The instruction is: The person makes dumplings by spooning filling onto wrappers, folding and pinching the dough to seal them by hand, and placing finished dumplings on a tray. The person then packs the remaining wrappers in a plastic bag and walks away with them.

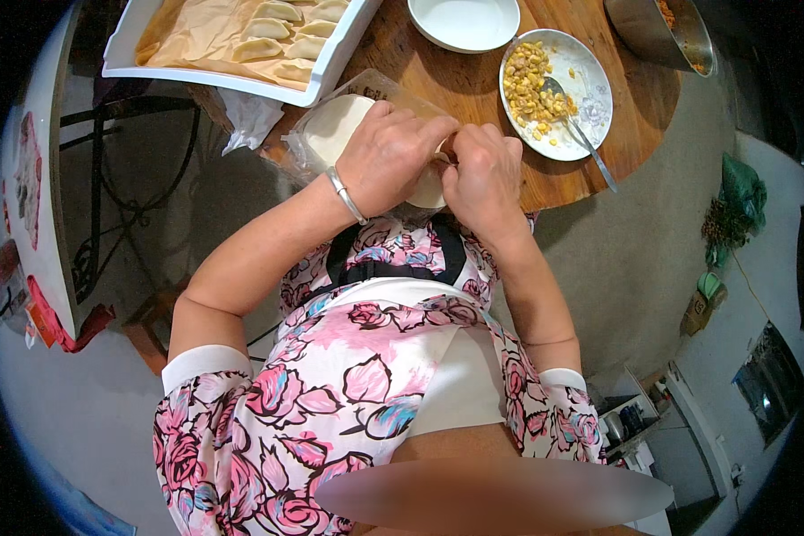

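My left hand [388, 157], with a silver bangle at the wrist, and my right hand [484, 174] meet at the fingertips over the table's near edge. Between them they pinch the edge of a pale round dumpling wrapper [429, 191]; my fingers cover most of it, and whether it is apart from the stack is hidden. Under and left of my left hand, a stack of wrappers [335, 127] lies in a clear plastic bag [402, 87]. Right of my right hand stands a white plate [593, 87] with corn and meat filling [529, 84] and a metal spoon [586, 144] resting in it.
A white tray [208, 78] lined with brown paper holds several folded dumplings [268, 28] at the far left. A white bowl [465, 23] and a steel basin [650, 40] with orange filling stand farther back on the round wooden table [636, 134]. Crumpled white plastic [251, 117] hangs below the tray.
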Action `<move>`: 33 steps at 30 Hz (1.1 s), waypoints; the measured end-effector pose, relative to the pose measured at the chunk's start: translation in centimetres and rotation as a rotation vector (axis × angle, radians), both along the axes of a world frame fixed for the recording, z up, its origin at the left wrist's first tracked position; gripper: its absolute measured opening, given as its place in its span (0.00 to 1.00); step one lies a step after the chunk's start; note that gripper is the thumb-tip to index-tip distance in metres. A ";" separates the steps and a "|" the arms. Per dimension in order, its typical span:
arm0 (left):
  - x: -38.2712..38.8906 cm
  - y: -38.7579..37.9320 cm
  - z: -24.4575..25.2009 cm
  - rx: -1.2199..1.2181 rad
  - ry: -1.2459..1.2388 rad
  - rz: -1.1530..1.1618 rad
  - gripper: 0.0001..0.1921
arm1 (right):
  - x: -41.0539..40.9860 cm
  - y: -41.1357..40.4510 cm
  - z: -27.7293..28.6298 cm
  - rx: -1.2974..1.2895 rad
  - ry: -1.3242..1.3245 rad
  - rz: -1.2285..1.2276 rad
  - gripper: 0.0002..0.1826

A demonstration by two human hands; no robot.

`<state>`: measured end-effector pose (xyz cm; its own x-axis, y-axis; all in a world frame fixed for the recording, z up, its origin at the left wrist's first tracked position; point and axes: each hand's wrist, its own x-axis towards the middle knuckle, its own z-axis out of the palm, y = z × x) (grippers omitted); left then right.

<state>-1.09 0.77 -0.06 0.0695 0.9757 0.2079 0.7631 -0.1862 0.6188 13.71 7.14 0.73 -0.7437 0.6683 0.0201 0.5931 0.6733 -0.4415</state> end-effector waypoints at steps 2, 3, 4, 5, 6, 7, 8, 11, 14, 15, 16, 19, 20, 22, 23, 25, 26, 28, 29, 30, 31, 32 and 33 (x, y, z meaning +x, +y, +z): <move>-0.1 -0.1 0.0 -0.007 -0.007 -0.003 0.22 | -0.1 -0.1 0.1 0.012 -0.009 0.015 0.07; -0.1 -0.1 0.0 0.006 0.001 -0.003 0.22 | -0.1 -0.1 0.1 0.025 -0.018 0.030 0.07; -0.1 -0.1 -0.1 0.018 0.009 -0.002 0.21 | -0.1 -0.2 0.1 0.025 -0.020 0.030 0.07; -0.1 -0.1 -0.1 0.018 0.008 -0.003 0.21 | -0.1 -0.4 0.0 0.053 0.009 0.042 0.08; -0.2 -0.2 0.0 0.013 0.031 -0.010 0.18 | 0.0 -0.5 -0.1 0.081 0.036 0.055 0.08; -0.2 -0.2 0.0 0.009 0.054 -0.018 0.16 | 0.0 -0.6 -0.1 0.080 0.034 0.055 0.08; -0.2 -0.1 0.0 0.007 0.052 -0.018 0.16 | 0.1 -0.6 -0.2 0.075 0.037 0.050 0.08; -0.2 0.1 0.2 0.061 0.095 -0.030 0.10 | 0.3 -0.7 0.4 0.024 0.046 0.017 0.09; 0.0 0.3 0.4 -0.004 0.139 -0.040 0.05 | 0.6 -0.7 0.7 -0.030 0.036 -0.017 0.09; 0.1 0.3 0.4 -0.003 0.145 -0.035 0.04 | 0.7 -0.7 0.7 -0.041 0.021 -0.021 0.09; 0.2 0.3 0.3 -0.003 0.151 -0.031 0.03 | 0.7 -0.7 0.6 -0.042 0.020 -0.022 0.09; 0.3 0.5 0.3 -0.003 0.155 -0.022 0.02 | 0.7 -0.6 0.2 -0.045 0.027 -0.044 0.09; 0.3 0.5 0.3 -0.002 0.155 -0.023 0.02 | 0.7 -0.6 0.1 -0.045 0.034 -0.050 0.09; 0.4 0.5 0.4 -0.022 0.171 -0.045 0.02 | 0.7 -0.6 0.0 -0.044 0.041 -0.056 0.09; 0.4 0.5 0.4 -0.022 0.171 -0.045 0.02 | 0.7 -0.6 0.0 -0.048 0.043 -0.049 0.09; 0.4 0.5 0.4 -0.022 0.191 -0.060 0.02 | 0.8 -0.7 -0.1 -0.051 0.044 -0.043 0.09; 0.4 0.5 0.4 -0.022 0.191 -0.061 0.02 | 0.8 -0.9 -0.2 -0.045 0.051 -0.041 0.09; 0.3 0.4 0.4 0.012 0.206 -0.057 0.02 | 0.9 -1.1 -0.3 -0.039 0.059 -0.038 0.10; 0.3 0.4 0.4 0.011 0.207 -0.057 0.02 | 1.0 -1.1 -0.4 -0.041 0.111 -0.052 0.10; 0.3 0.4 0.3 0.026 0.209 -0.041 0.02 | 1.0 -1.2 -0.4 -0.044 0.162 -0.067 0.10; 0.3 0.5 0.3 0.041 0.211 -0.024 0.01 | 1.1 -1.2 -0.4 -0.044 0.162 -0.068 0.10; 0.3 0.4 0.3 0.041 0.211 -0.025 0.01 | 1.1 -1.3 -0.4 -0.044 0.150 -0.063 0.10; 0.3 0.4 0.3 0.028 0.194 -0.041 0.01 | 1.1 -1.3 -0.4 -0.043 0.138 -0.058 0.10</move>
